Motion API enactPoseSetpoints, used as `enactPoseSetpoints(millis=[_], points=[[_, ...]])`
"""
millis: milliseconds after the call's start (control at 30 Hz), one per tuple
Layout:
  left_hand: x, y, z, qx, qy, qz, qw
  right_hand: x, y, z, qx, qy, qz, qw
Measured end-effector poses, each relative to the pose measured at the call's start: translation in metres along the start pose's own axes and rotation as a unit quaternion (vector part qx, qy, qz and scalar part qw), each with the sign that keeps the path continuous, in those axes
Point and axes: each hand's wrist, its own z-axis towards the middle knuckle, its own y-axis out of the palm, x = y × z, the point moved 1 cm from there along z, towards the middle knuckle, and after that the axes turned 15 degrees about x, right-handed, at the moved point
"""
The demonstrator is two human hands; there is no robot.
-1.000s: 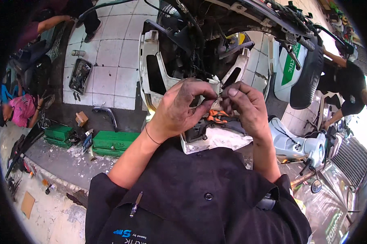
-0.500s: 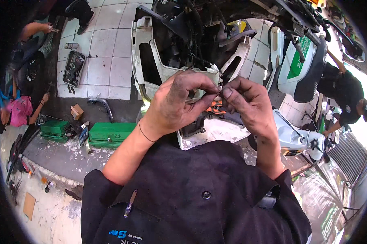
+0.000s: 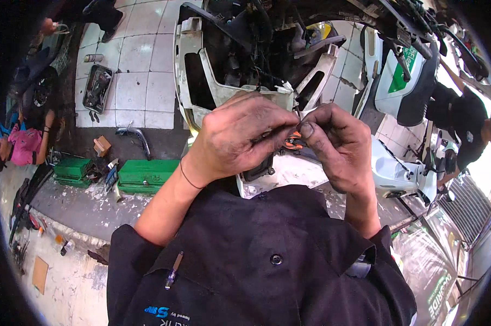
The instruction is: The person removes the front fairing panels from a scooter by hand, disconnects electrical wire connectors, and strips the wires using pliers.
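Observation:
My left hand [image 3: 242,138] and my right hand [image 3: 340,144] meet in front of my chest, both with dark smudges on the skin. Their thumbs and fingers are pinched together, tip against tip. Whatever sits between the fingertips is too small and too covered to name. Just beyond them stands a partly stripped scooter with white body panels [image 3: 213,81] and exposed dark wiring [image 3: 245,65]. Below the fingertips an orange-and-black object [image 3: 294,142] shows in part, lying by a white panel [image 3: 299,173] near my chest.
Two green toolboxes [image 3: 149,175] [image 3: 72,171] rest at left, near a curved metal bar [image 3: 139,138] and a small cardboard box [image 3: 102,146]. A black tray of tools [image 3: 98,89] lies on the tiles. Scooters [image 3: 400,171] stand at right. People [image 3: 25,145] [image 3: 463,119] are on both sides.
My left hand has turned, its back now more toward me, and its fingers have closed up from a ring shape. The fingertips of both hands stay together. At far left a person's arm has shifted.

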Motion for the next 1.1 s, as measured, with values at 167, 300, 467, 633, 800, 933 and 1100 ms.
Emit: enactPoseSetpoints(millis=[167, 300, 467, 633, 800, 933, 1100], points=[[0.001, -0.006, 0.007, -0.032, 0.048, 0.026, 0.998, -0.006, -0.001, -0.001, -0.01, -0.025, -0.012, 1.0], [0.006, -0.008, 0.01, -0.034, 0.079, 0.046, 0.995, -0.011, 0.001, -0.001, -0.007, -0.075, -0.049, 0.996], [0.011, -0.006, 0.009, 0.0, 0.133, 0.095, 0.987, -0.012, 0.009, -0.006, 0.006, -0.041, -0.017, 0.999], [0.015, -0.009, 0.009, -0.021, 0.043, 0.07, 0.996, -0.011, 0.013, -0.007, 0.017, -0.168, -0.065, 0.983], [0.017, -0.012, 0.009, -0.033, -0.17, -0.006, 0.985, -0.004, 0.019, 0.001, 0.05, -0.359, -0.07, 0.929], [0.012, -0.016, 0.007, -0.053, -0.34, -0.093, 0.934, 0.002, 0.015, 0.006, 0.025, -0.427, -0.071, 0.901], [0.004, -0.021, 0.007, -0.077, -0.347, -0.146, 0.923, 0.006, 0.014, 0.005, -0.003, -0.394, -0.052, 0.918]])
